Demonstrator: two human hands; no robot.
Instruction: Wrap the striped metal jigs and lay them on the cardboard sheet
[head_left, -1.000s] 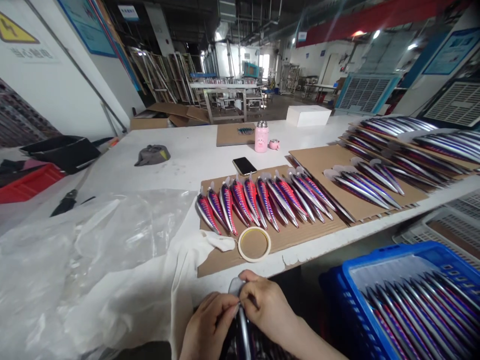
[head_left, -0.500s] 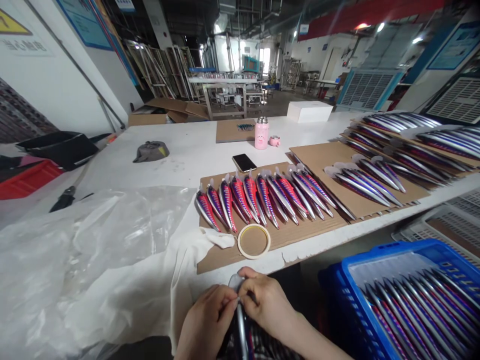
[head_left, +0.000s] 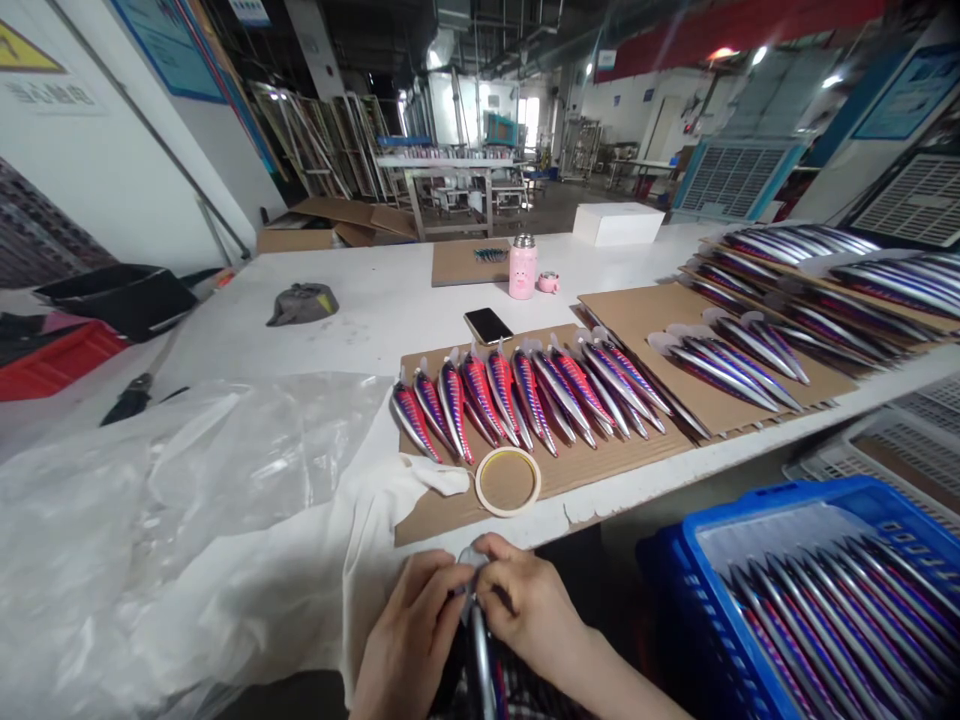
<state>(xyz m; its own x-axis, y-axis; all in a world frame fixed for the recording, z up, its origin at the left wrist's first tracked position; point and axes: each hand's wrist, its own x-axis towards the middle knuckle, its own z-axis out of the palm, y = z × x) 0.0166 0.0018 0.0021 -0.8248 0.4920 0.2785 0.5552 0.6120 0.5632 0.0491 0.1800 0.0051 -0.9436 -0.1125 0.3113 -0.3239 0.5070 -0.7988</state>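
Low in front of me, at the table's near edge, a fishing lure [head_left: 482, 655] with a silver belly points its clear lip [head_left: 470, 556] away from me. My left hand [head_left: 409, 625] pinches at the lip end, and a small dark bit shows by its fingertips. From the other side, the thumb and forefinger of my right hand [head_left: 536, 605] are closed on the same end. Fingers cover the joint between lip and body. Just beyond, a roll of masking tape [head_left: 480, 482] lies on cardboard [head_left: 439, 520], below a row of red and purple striped lures [head_left: 499, 390].
A blue basket [head_left: 679, 570] of lures stands at my lower right. More lures [head_left: 735, 370] lie on stacked cardboard to the right. Plastic sheeting [head_left: 225, 450] and white cloth [head_left: 375, 500] cover the left. A phone [head_left: 487, 324] and pink bottle [head_left: 523, 270] stand farther back.
My left fingers have shifted up a little along the lip end, and the small dark bit now shows by them. My right hand stays nearly in place.
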